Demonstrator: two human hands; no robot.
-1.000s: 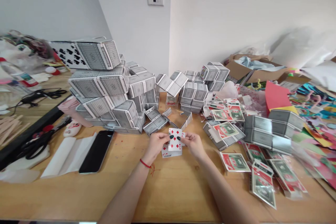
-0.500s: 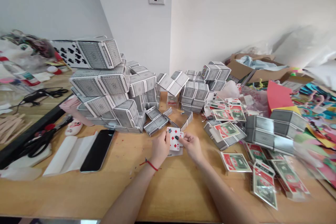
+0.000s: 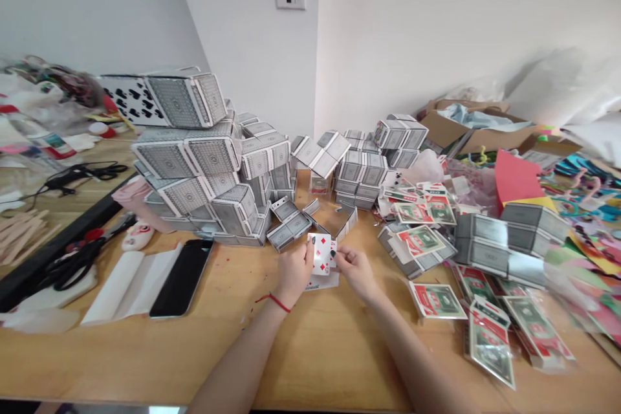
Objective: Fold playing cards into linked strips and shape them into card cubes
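Between my hands is a five of diamonds playing card [image 3: 320, 259], face toward me. My left hand [image 3: 292, 273] is closed on its left edge, thumb at the upper corner. A second red-suited card [image 3: 333, 245] shows partly behind it, marked with a 4, and my right hand [image 3: 358, 273] pinches this one at its right edge. Below them a white card [image 3: 324, 283] lies on the table, mostly uncovered. Just beyond stand folded card pieces [image 3: 290, 226] and an open card frame [image 3: 345, 220]. A red string bracelet [image 3: 280, 303] circles my left wrist.
Stacked card blocks [image 3: 208, 158] rise at the left, lower ones [image 3: 361, 171] at back right. A black phone [image 3: 182, 278], white paper [image 3: 123, 288] and scissors [image 3: 72, 265] lie left. Card boxes [image 3: 490, 343] and bent cards [image 3: 482, 242] lie right, below an open carton [image 3: 460, 129].
My right thumb has slid off the front of the five of diamonds to its right edge. The second card shows more, and my left hand has shifted slightly left.
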